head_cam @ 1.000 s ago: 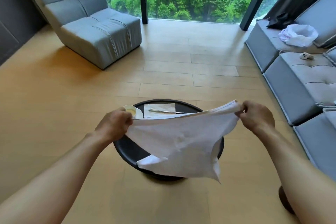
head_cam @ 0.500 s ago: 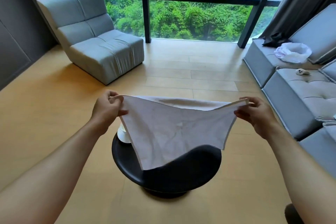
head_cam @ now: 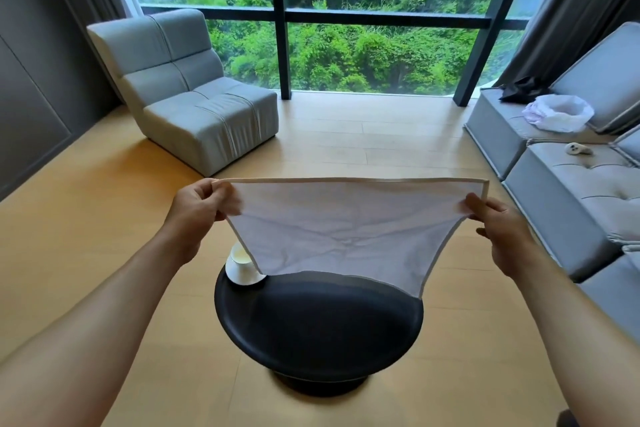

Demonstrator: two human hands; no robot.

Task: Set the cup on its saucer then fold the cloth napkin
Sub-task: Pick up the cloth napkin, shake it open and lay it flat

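Note:
A white cloth napkin [head_cam: 346, 229] hangs stretched in the air above a round black table [head_cam: 322, 329]. My left hand [head_cam: 201, 208] pinches its upper left corner and my right hand [head_cam: 498, 229] pinches its upper right corner. The top edge is taut and level; the lower edge hangs just above the tabletop. A small white cup [head_cam: 240, 256] stands on its white saucer [head_cam: 242, 276] at the table's far left rim, partly hidden behind the napkin.
A grey armchair [head_cam: 194, 97] stands at the back left and a grey sofa [head_cam: 571, 184] runs along the right, with a white plastic bag [head_cam: 557, 113] on it. Wooden floor surrounds the table. The napkin hides the table's far part.
Both hands have moved further apart and pulled the napkin's top edge straight and taut. The view has tilted up, so the table sits lower in the frame.

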